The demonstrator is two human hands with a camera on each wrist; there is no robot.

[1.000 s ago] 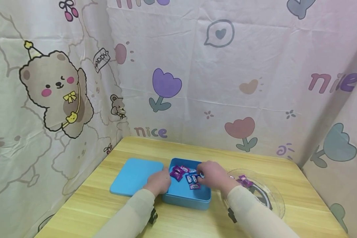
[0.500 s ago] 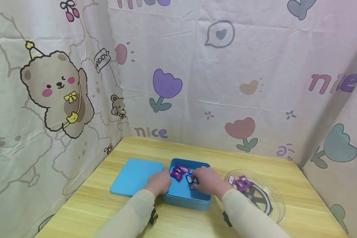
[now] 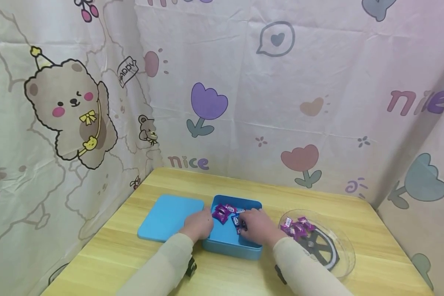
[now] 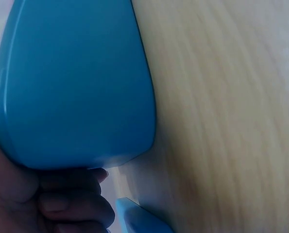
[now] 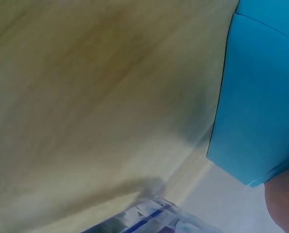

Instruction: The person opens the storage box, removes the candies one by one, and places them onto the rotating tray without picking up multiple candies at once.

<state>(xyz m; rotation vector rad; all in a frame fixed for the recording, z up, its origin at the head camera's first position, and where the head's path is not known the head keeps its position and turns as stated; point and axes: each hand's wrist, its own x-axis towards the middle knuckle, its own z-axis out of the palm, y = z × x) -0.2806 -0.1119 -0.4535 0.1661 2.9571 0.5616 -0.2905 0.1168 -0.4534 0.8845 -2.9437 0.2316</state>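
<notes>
- The right hand (image 3: 257,225) lies inside the open box (image 3: 225,242), palm down, its fingertips among the sweets (image 3: 222,213) at the far side of the box. The head view does not show plainly whether the fingers pinch a sweet or only touch them, and the right wrist view shows only the box wall and the surface, so its grasp cannot be told.
- The left hand (image 3: 199,225) rests against the left wall of the box; in the left wrist view its fingers (image 4: 71,201) are curled in the gap between the box corner and the lid (image 4: 76,82), gripping the wall so far as can be seen.
- The lid lies flat on the surface (image 3: 373,230), just left of the left hand, fully off the box.
- A clear plate (image 3: 342,255) stands just right of the right hand, near the box but apart from it, with a few sweets (image 3: 297,227) on its near-left part.
- Judging by how things lie: the work with the sweets looks partly done. Several wrapped sweets, purple and blue, sit in the far part of the box, and a smaller cluster remains on the plate.
- The near half of the box floor is bare blue.
</notes>
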